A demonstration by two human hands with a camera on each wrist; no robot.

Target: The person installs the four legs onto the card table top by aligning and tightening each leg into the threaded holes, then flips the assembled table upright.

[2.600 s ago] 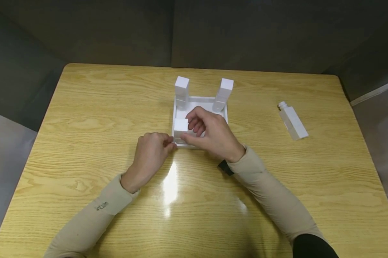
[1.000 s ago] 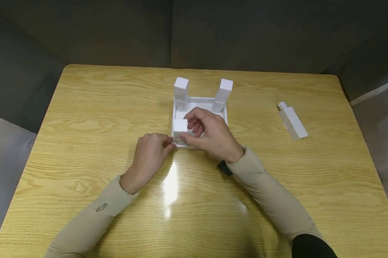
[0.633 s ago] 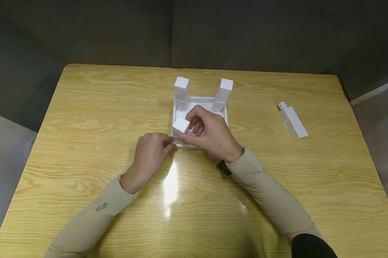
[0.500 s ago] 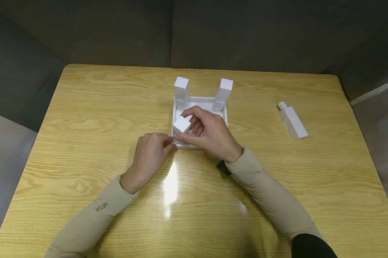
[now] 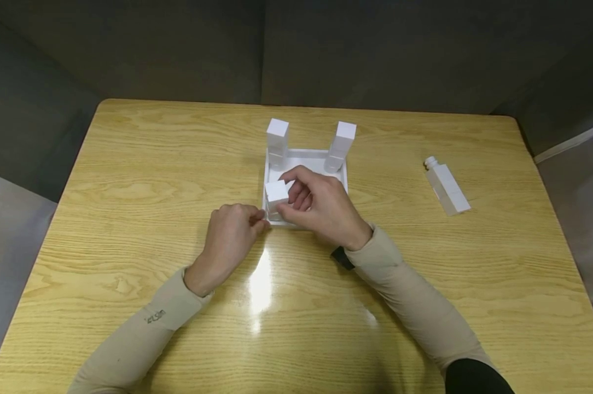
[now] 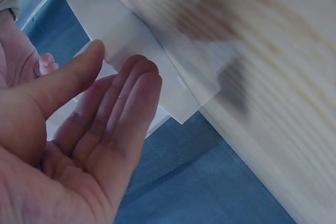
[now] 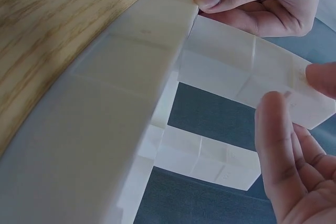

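A small white tabletop [image 5: 308,153] with a raised rim lies upside down on the wooden table, like a shallow square tray. Two square white legs [image 5: 278,142] stand upright at its far corners. At the near left corner stands another white leg [image 5: 277,191], which my right hand [image 5: 326,205] holds near its upper end between thumb and fingers. In the right wrist view this leg [image 7: 226,59] meets the tabletop [image 7: 121,77] at the corner. My left hand [image 5: 230,235] pinches the tabletop's near left corner, with its thumb on the rim in the right wrist view.
A loose white leg [image 5: 449,189] with a threaded end lies on its side to the right on the wooden table [image 5: 400,301]. Dark panels [image 5: 375,54] stand behind the table's far edge.
The held leg has turned in place; its top stood askew half a second ago and is now almost square with the tabletop. My right fingers have shifted slightly on it. My left hand stays put.
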